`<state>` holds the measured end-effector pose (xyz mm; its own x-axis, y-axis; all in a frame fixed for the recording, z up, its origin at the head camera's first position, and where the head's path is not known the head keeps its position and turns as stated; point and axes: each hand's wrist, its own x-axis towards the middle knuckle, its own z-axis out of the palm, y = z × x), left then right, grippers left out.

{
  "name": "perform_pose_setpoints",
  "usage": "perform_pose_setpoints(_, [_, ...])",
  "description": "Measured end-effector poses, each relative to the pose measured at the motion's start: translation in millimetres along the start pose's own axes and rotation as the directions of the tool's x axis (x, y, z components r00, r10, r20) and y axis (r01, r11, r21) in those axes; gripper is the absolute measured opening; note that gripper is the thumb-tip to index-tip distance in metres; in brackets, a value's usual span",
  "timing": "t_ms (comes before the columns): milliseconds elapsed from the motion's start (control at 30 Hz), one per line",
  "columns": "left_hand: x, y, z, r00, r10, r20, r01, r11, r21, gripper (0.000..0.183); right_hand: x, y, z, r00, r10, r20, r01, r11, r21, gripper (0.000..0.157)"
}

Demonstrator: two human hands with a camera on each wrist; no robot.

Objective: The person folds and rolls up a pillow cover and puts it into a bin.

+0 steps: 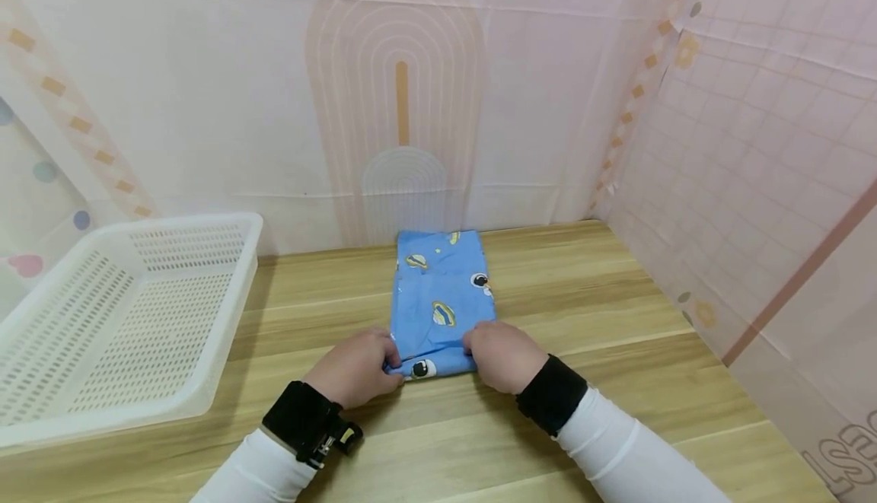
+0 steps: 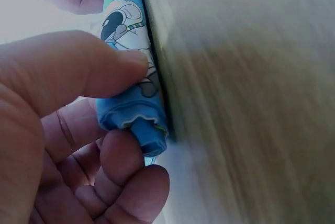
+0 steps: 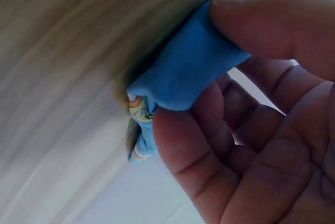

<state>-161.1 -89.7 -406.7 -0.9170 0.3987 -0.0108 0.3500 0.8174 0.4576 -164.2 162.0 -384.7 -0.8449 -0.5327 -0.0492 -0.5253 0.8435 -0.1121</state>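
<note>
A blue cloth [image 1: 438, 282] printed with planets and astronauts lies as a long strip on the wooden table, its near end rolled up. My left hand [image 1: 359, 366] pinches the left end of that roll; in the left wrist view the thumb [image 2: 115, 72] lies over the printed astronaut and fingertips curl at the layered end. At the right end, my right hand [image 1: 505, 354] grips the roll between thumb [image 3: 261, 20] and curled fingers. The flat part of the cloth stretches away from the hands toward the back wall.
A white plastic basket [image 1: 236, 320] with slotted walls stands on the left of the wooden table [image 1: 617, 320]. Patterned sheets cover the back wall [image 1: 240, 107] and the right side [image 1: 774, 145]. Black bands [image 1: 553, 395] are strapped round both wrists.
</note>
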Motion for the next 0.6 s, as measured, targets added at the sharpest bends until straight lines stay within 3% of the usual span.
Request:
perform_pose_setpoints(400, [3.1,1.8,-1.0,1.0,0.004,0.025,-0.004,1.0,0.03,0.007,0,6,-2.2,1.0,0.015,-0.001,-0.015,1.0,-0.015,0.022])
perform_pose_setpoints(600, [3.5,2.3,-0.6,0.998,0.057,0.001,-0.057,0.996,0.065,0.011,2,11,-0.4,0.999,0.036,0.011,-0.036,0.998,0.043,0.023])
